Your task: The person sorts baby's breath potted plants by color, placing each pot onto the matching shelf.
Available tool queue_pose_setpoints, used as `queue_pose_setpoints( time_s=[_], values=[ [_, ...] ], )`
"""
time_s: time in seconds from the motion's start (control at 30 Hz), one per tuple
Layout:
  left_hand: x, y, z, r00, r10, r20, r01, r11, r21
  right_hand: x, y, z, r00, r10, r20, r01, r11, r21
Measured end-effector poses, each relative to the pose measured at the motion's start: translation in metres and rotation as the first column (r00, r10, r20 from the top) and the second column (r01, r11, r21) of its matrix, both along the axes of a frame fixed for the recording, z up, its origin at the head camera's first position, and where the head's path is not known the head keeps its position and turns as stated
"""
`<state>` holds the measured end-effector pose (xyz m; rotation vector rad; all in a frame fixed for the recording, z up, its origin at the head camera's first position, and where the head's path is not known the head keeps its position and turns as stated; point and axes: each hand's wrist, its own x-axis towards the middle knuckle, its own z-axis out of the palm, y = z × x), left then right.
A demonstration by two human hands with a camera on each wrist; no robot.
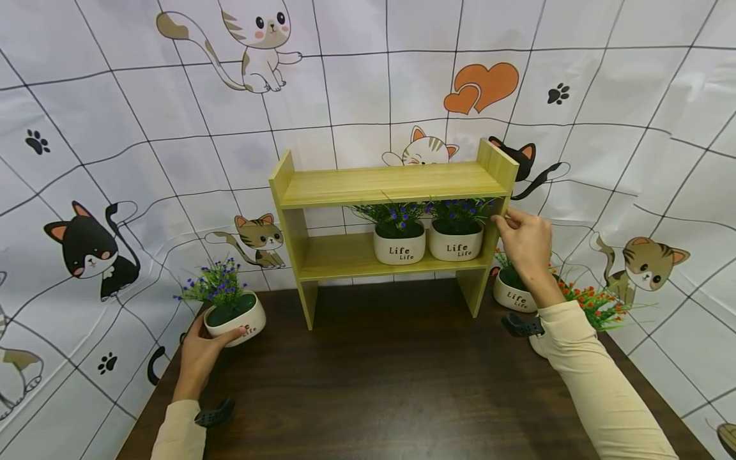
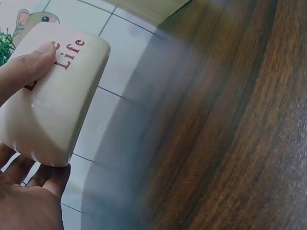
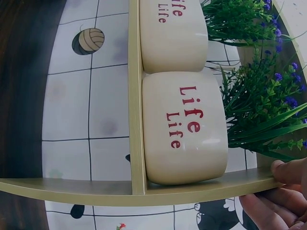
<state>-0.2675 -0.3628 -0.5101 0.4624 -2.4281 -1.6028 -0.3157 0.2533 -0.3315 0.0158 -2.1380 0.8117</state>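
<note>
My left hand (image 1: 200,358) holds a white "Life" pot with purple flowers (image 1: 237,319), tilted, left of the wooden shelf (image 1: 368,271); in the left wrist view the thumb lies across the lettering of the pot (image 2: 57,105), with fingers beneath. With thumb and fingers, my right hand (image 1: 526,246) pinches the front edge of the shelf's right side panel. Two white pots with purple flowers, one (image 1: 399,248) beside the other (image 1: 456,243), stand on the middle board, towards the right. The right wrist view shows my right fingertips at the panel edge (image 3: 225,189), near the closer pot (image 3: 184,129).
Right of the shelf, a white pot (image 1: 513,295) stands on the dark wooden table (image 1: 368,377). Another pot with orange-red flowers (image 1: 595,303) is partly behind my right forearm. A white cloth (image 1: 356,83) with cat drawings hangs behind and around the table.
</note>
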Motion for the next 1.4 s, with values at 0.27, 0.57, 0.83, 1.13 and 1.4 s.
queue_pose_setpoints(
  time_s=[0.27, 0.57, 0.83, 1.13, 1.4],
  values=[
    [0.006, 0.003, 0.008, 0.999, -0.020, -0.035, 0.019, 0.999, -0.035, -0.001, 0.000, 0.002, 1.000, 0.013, -0.007, -0.013, 1.000, -0.002],
    [0.013, 0.005, 0.016, 0.999, -0.024, -0.036, 0.023, 0.999, -0.032, -0.003, -0.002, 0.002, 1.000, 0.002, -0.001, -0.002, 1.000, -0.008],
    [0.019, 0.008, 0.025, 0.997, -0.053, -0.051, 0.050, 0.997, -0.060, -0.003, -0.002, 0.001, 1.000, 0.017, -0.008, -0.017, 1.000, -0.004],
    [0.028, 0.016, 0.037, 0.991, -0.091, -0.094, 0.087, 0.995, -0.054, 0.000, -0.001, 0.002, 1.000, 0.017, -0.009, -0.017, 1.000, -0.001],
    [0.034, 0.030, 0.052, 0.982, -0.125, -0.138, 0.115, 0.990, -0.078, 0.001, 0.000, 0.001, 1.000, 0.019, 0.002, -0.019, 1.000, -0.006]
  ],
)
